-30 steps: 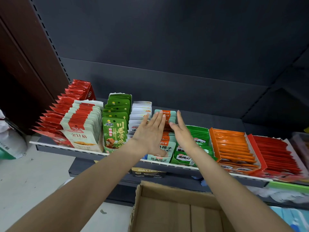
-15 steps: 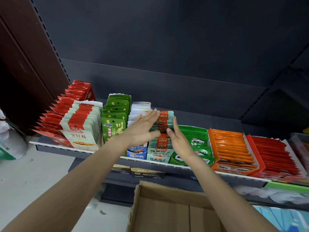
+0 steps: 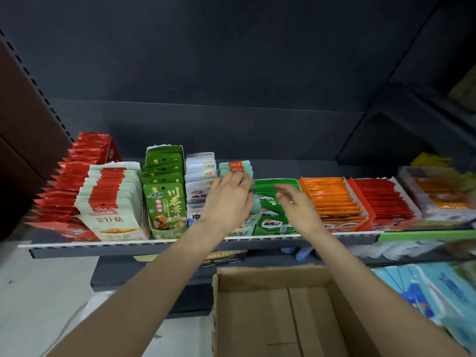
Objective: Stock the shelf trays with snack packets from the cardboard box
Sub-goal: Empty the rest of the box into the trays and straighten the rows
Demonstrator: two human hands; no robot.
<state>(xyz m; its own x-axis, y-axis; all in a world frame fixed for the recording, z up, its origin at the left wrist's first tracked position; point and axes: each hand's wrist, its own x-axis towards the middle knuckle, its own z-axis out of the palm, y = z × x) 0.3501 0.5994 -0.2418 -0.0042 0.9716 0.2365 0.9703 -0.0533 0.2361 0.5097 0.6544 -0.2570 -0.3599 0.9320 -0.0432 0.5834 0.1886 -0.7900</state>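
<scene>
Head view: left hand [image 3: 228, 202] pinches the light, floppy mint packets [image 3: 235, 167] by their top edges; right hand [image 3: 296, 204] hovers half-curled, empty.

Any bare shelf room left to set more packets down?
Yes: bare shelf behind the low green tray and orange tray, up to the back wall. The front edge is crowded tray to tray, left hand over the mint-and-orange packets. Cardboard box looks empty.

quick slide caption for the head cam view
Both bare hands, left hand and right hand, reach over mint-green snack packets on the shelf, above an open cardboard box.
</scene>
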